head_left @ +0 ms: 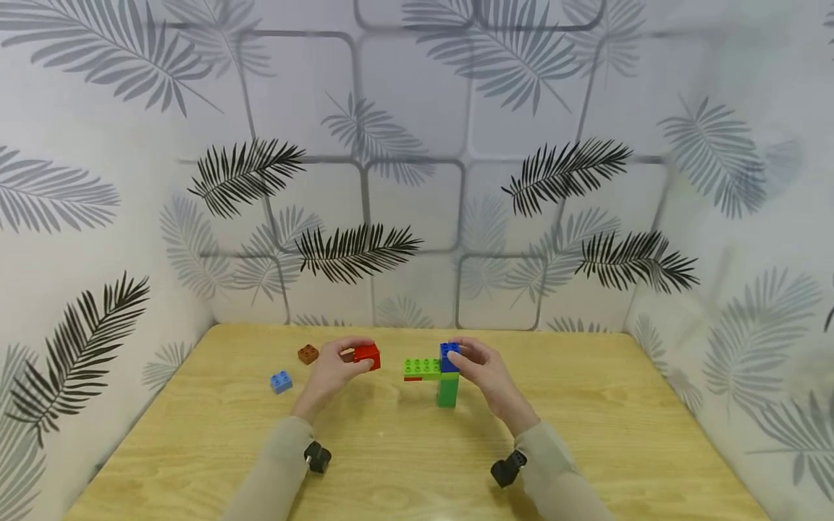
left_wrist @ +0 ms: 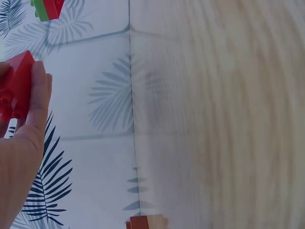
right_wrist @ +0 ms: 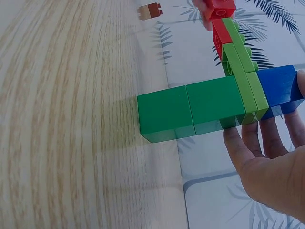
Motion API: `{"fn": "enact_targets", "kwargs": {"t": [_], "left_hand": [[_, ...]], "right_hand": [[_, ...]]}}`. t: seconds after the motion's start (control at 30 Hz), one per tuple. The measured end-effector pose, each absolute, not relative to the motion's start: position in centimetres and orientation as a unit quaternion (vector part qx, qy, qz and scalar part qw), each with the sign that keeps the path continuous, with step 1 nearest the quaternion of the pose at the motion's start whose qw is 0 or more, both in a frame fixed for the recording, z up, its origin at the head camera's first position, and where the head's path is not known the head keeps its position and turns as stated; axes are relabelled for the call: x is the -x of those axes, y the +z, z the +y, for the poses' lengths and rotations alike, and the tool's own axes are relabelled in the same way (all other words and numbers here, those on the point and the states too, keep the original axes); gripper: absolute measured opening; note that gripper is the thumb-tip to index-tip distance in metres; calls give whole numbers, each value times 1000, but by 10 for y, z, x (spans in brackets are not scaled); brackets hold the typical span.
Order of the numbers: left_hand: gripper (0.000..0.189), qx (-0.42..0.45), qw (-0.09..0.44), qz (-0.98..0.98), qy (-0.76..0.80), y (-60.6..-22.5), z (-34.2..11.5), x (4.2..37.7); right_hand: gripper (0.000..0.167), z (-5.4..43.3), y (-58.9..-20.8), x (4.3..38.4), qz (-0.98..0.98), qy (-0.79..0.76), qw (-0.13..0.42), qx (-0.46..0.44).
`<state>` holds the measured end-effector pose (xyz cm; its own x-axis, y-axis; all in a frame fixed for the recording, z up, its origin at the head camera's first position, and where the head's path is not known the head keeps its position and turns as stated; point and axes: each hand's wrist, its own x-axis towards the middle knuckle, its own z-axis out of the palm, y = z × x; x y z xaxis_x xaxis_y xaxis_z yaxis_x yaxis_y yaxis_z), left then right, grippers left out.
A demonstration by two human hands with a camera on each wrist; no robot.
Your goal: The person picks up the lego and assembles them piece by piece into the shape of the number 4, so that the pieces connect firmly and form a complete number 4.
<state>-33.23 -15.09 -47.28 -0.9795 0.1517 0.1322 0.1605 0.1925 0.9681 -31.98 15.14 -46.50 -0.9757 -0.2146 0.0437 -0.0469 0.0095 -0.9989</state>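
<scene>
Bright, even light fills the head view, leaving faint, soft-edged shadows on the bench; the wall turns hazy at upper right. Both wrist views look cooler, the bench grain blurred, the green tower shadowing it softly.

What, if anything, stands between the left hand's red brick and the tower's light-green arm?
Nothing visible: the head view shows only a gap over the tabletop between the red brick and the light-green arm. The right hand holds the blue brick, off that path.
</scene>
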Motion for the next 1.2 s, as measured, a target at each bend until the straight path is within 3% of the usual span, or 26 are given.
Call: {"fn": "enact_targets", "kwargs": {"t": [0.37, 0.57, 0.9, 1.2], "left_hand": [[39, 131, 29, -760, -636, -471, -138, 327], [45, 190, 34, -760, -620, -467, -125, 322], [50, 236, 82, -796, -552, -463, -103, 317], [47, 280, 76, -810, -509, -460, -94, 319]], "right_hand": [[49, 149, -463, 316, 714, -692, 65, 81], [47, 148, -464, 317, 714, -693, 63, 78], [47, 149, -464, 318, 713, -693, 60, 91], [45, 149, -465, 319, 716, -691, 56, 86]]}}
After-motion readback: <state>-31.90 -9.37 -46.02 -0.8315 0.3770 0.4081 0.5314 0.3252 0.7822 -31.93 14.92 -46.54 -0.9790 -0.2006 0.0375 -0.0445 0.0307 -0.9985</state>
